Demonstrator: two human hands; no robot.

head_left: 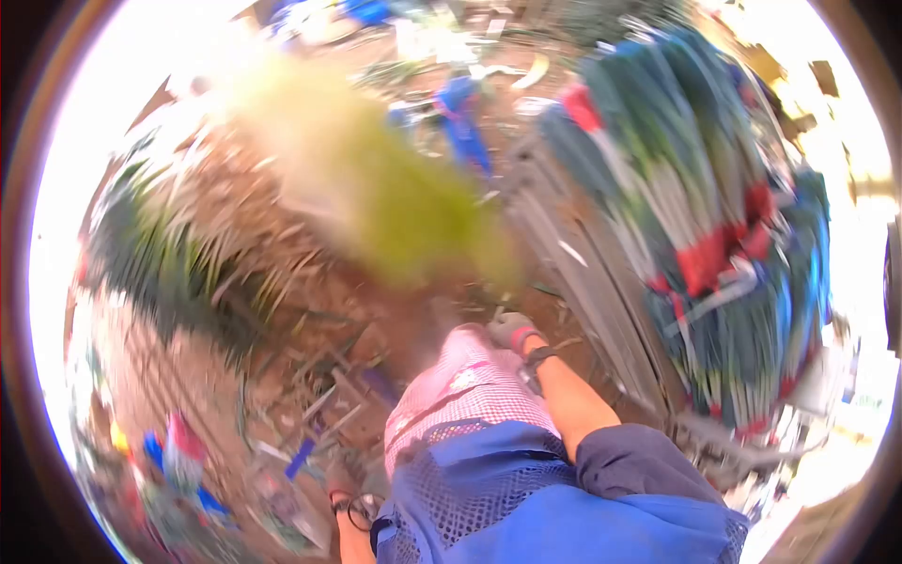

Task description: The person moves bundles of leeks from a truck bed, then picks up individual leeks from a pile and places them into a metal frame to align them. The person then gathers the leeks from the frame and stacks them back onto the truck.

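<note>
My right hand [514,331], in a grey glove with a pink cuff and a dark band on the wrist, is curled closed beside my pink checked apron [470,371]. What it holds, if anything, I cannot make out. Just beyond it a large pale-yellow and green leafy bunch [413,207] is smeared by motion, its green end close to that hand. Low in the view, my left hand [341,481] hangs by my side with a dark band at the wrist; its fingers are blurred and partly lost against the littered ground.
At right, bundles of leeks [691,179] with red bands are stacked beside a wooden plank rack [587,254]. A pile of long green-leaved stalks [178,244] lies at left. Leaf scraps and blue strips [460,122] litter the brown ground. Coloured bags [183,451] sit at lower left.
</note>
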